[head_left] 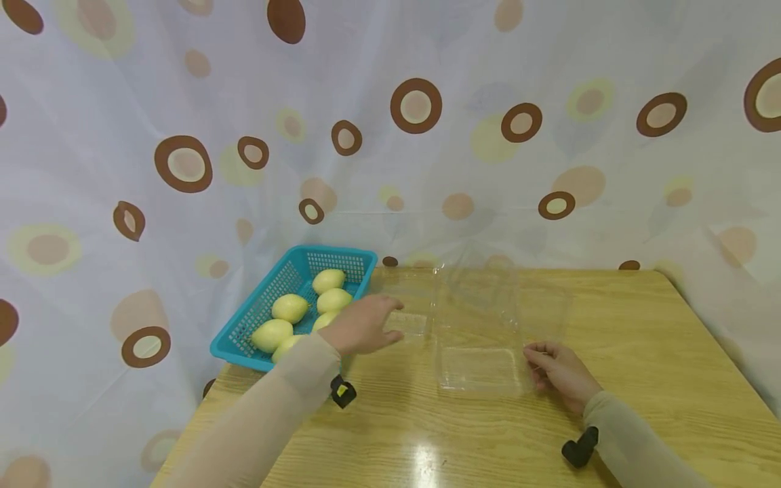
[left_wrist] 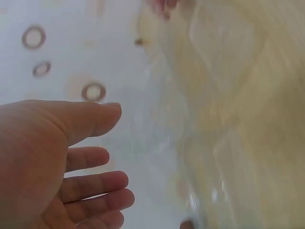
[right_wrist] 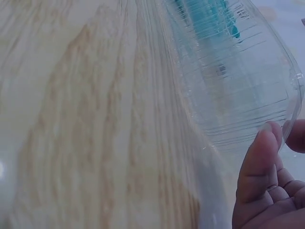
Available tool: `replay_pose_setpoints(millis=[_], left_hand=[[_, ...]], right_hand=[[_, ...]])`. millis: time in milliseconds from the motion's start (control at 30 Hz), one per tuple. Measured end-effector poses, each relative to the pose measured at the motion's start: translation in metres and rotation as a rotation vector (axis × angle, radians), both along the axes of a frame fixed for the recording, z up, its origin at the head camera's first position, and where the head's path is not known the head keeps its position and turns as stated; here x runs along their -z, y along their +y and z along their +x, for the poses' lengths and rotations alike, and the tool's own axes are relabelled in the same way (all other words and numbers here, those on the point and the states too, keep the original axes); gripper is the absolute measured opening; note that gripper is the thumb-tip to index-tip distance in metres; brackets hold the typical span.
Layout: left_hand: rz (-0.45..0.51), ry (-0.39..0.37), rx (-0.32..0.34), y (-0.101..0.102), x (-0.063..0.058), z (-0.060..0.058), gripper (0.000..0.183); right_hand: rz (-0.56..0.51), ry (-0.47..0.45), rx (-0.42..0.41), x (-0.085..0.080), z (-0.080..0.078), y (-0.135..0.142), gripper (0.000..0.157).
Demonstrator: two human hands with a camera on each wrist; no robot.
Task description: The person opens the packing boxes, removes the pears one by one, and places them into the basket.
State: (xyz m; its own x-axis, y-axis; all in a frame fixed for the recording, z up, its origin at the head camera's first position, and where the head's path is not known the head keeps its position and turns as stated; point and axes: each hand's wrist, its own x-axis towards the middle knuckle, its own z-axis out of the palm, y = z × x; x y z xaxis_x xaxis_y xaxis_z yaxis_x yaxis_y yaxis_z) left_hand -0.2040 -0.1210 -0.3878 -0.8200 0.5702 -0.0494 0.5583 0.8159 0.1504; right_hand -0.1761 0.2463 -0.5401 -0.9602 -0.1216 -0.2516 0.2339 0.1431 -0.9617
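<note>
A clear plastic clamshell container lies on the table with its hinged lid raised toward the back. My right hand pinches its right rim between thumb and fingers; the right wrist view shows the ridged clear wall at the fingertips. My left hand hovers beside the right edge of a blue basket, fingers spread and holding nothing. Several yellow lemons lie in that basket, some partly covered by the left hand and sleeve. The left wrist view shows the same hand with its fingers apart.
Another clear plastic container stands behind the left hand, its outline hard to make out. The wooden table ends at a patterned curtain at the back and left.
</note>
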Motion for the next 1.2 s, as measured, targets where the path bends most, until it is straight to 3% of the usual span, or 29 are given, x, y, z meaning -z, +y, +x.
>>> replay_pose_setpoints(millis=[100,200,433,600,867,1033,1200], left_hand=[[-0.013,-0.009,0.052,0.024,0.015,0.014,0.057],[-0.020,-0.047,0.048,0.040,0.034,0.024,0.062],[0.020,-0.136,0.030,0.048,0.075,0.034,0.085],[0.066,-0.138,0.059,0.048,0.087,0.039,0.093],[0.086,-0.152,0.062,0.044,0.103,0.046,0.092],[0.110,-0.151,0.068,0.038,0.108,0.049,0.093],[0.126,-0.153,0.091,0.031,0.108,0.051,0.093]], right_hand=[[-0.001,0.002,-0.007,-0.003,0.003,0.001,0.052],[0.002,-0.003,-0.009,-0.005,0.007,0.001,0.051],[0.017,-0.009,-0.027,-0.007,0.012,0.000,0.052],[0.035,-0.012,-0.041,-0.008,0.018,0.001,0.049],[0.054,-0.018,-0.066,-0.011,0.028,0.000,0.042],[0.033,-0.040,-0.101,-0.011,0.031,0.000,0.041],[0.007,-0.036,-0.145,-0.013,0.033,-0.002,0.050]])
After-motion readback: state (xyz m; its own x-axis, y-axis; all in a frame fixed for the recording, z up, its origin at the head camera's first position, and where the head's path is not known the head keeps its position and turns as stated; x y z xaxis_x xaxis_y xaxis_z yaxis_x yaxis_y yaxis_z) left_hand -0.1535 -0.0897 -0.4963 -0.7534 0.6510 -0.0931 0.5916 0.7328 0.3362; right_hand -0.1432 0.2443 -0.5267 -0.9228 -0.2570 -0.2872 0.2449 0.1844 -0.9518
